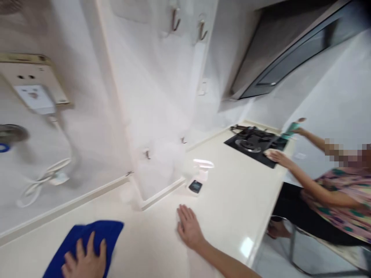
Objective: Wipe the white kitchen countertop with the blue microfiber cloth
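Note:
My left hand (85, 258) rests with its fingers spread on a blue cloth (111, 227), pressing it against the white countertop (150, 247) at the lower left. The cloth lies flat, and its lower part runs out of view. Palm down on the bare countertop, my right hand (189, 227) has its fingers stretched out and holds nothing. Just beyond its fingertips stands a small white device with a dark screen (195, 186) at its base and a flat top.
A co-worker (339, 193) sits at the right, one hand wiping near a black gas stove (252, 141), the other on a green bottle-like object (290, 130). A wall corner (142, 204) juts over the counter. A plugged-in charger (36, 96) trails a cable (43, 179). Hooks line the wall.

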Tool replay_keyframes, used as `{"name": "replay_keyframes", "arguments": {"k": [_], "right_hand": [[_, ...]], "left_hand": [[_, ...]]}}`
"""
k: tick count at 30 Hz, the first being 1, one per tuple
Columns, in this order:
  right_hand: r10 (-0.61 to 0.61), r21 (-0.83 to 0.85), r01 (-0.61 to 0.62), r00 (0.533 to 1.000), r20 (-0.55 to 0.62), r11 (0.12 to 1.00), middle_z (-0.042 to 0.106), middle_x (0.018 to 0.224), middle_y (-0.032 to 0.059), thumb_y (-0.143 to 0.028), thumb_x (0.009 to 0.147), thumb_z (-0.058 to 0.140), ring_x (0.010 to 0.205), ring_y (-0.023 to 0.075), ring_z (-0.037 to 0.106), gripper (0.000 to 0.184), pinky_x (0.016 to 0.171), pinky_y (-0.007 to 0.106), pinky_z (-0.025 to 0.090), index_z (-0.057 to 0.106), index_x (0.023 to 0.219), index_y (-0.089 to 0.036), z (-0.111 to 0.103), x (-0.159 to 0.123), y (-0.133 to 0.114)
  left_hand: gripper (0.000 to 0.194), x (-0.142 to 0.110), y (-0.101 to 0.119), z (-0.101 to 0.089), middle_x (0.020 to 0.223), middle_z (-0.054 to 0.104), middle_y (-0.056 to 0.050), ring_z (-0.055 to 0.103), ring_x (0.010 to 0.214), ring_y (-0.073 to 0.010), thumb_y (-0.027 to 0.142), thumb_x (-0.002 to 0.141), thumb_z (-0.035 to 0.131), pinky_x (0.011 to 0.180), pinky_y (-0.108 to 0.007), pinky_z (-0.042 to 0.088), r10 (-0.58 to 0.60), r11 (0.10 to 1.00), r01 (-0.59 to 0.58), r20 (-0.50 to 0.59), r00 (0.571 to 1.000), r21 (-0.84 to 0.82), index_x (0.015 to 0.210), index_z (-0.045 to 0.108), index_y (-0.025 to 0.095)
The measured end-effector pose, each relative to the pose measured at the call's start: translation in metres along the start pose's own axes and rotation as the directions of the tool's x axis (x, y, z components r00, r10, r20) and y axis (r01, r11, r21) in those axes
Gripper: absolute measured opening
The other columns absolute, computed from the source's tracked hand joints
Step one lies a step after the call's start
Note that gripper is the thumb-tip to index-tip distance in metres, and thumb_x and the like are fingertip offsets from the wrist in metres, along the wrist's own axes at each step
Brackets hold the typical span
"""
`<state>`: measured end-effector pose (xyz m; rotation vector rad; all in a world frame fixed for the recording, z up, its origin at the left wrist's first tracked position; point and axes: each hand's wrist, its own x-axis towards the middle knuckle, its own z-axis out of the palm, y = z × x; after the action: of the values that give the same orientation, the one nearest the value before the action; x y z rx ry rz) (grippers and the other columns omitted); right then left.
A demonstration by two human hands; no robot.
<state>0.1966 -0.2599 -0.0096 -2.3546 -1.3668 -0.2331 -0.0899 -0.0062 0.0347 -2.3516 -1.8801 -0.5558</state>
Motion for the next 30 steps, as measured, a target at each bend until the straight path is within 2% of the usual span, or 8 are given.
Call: {"name": "replay_keyframes", "arguments": {"k": [2,6,12,15,20,23,26,30], "right_hand": [[-0.033,-0.046,0.031,0.999,-0.042,0.998,0.043,0.155,0.0141,-0.022,0.092,0.042,0.148,0.0264,0.033,0.056,0.121,0.051,0.032,0.045,0.148,-0.012,0.005,-0.003,0.002],[-0.102,-0.122,0.089,0.990,-0.098,0.988,0.045,0.154,0.0131,-0.024,0.095,0.042,0.147,0.0259,0.034,0.054,0.120,0.049,0.033,0.045,0.147,-0.011,0.010,-0.008,0.004],[-0.146,-0.190,0.122,0.983,-0.114,0.974,0.045,0.155,0.0117,-0.027,0.096,0.044,0.147,0.0262,0.035,0.058,0.118,0.048,0.034,0.037,0.152,-0.013,0.010,-0.010,0.004],[-0.159,-0.209,0.134,0.981,-0.108,0.969,0.043,0.156,0.0113,-0.028,0.095,0.045,0.147,0.0266,0.035,0.062,0.117,0.048,0.035,0.032,0.154,-0.014,0.010,-0.010,0.005],[-0.175,-0.218,0.151,0.980,-0.094,0.964,0.040,0.158,0.0098,-0.028,0.095,0.045,0.147,0.0270,0.035,0.067,0.116,0.048,0.037,0.025,0.157,-0.016,0.010,-0.010,0.008],[-0.189,-0.231,0.164,0.978,-0.088,0.959,0.040,0.158,0.0097,-0.027,0.094,0.045,0.146,0.0272,0.035,0.068,0.115,0.047,0.037,0.024,0.157,-0.016,0.009,-0.010,0.009],[-0.194,-0.240,0.169,0.977,-0.084,0.956,0.041,0.158,0.0099,-0.026,0.093,0.046,0.147,0.0269,0.035,0.069,0.115,0.047,0.036,0.023,0.158,-0.015,0.007,-0.010,0.009],[-0.209,-0.251,0.178,0.973,-0.100,0.951,0.042,0.157,0.0107,-0.025,0.092,0.045,0.146,0.0269,0.036,0.070,0.114,0.047,0.037,0.023,0.158,-0.014,0.006,-0.009,0.008]], "left_hand": [[0.059,0.010,-0.004,-0.003,0.153,0.046,-0.016,0.032,0.144,-0.0452,0.047,0.092,0.040,0.111,-0.062,0.036,0.029,0.999,-0.027,-0.029,0.999,0.043,0.145,0.049,0.023],[0.056,0.030,0.007,0.003,0.152,0.045,-0.018,0.031,0.143,-0.0480,0.047,0.096,0.036,0.112,-0.063,0.033,-0.023,0.996,0.027,-0.046,0.999,0.085,0.144,0.051,0.023],[0.055,0.067,0.027,0.020,0.153,0.044,-0.019,0.030,0.142,-0.0509,0.043,0.095,0.039,0.112,-0.067,0.031,-0.015,0.998,0.018,-0.045,0.999,0.055,0.145,0.050,0.022],[0.056,0.084,0.046,0.032,0.153,0.044,-0.021,0.029,0.142,-0.0538,0.042,0.095,0.039,0.111,-0.070,0.030,-0.012,0.999,0.013,-0.040,0.999,0.040,0.145,0.050,0.019],[0.059,0.098,0.092,0.055,0.152,0.042,-0.025,0.027,0.143,-0.0539,0.041,0.095,0.039,0.110,-0.072,0.030,0.120,0.993,-0.121,-0.053,0.991,-0.006,0.146,0.047,0.014],[0.063,0.100,0.114,0.063,0.151,0.040,-0.030,0.027,0.143,-0.0548,0.041,0.094,0.039,0.110,-0.073,0.029,0.127,0.991,-0.128,-0.065,0.990,-0.023,0.147,0.043,0.007],[0.063,0.097,0.126,0.065,0.152,0.039,-0.031,0.027,0.143,-0.0546,0.038,0.095,0.036,0.112,-0.074,0.025,0.197,0.979,-0.197,-0.008,0.980,-0.057,0.148,0.041,0.005],[0.057,0.095,0.130,0.061,0.154,0.044,-0.020,0.031,0.144,-0.0478,0.036,0.094,0.039,0.118,-0.064,0.025,0.358,0.929,-0.349,0.065,0.931,-0.121,0.147,0.047,0.016]]}}
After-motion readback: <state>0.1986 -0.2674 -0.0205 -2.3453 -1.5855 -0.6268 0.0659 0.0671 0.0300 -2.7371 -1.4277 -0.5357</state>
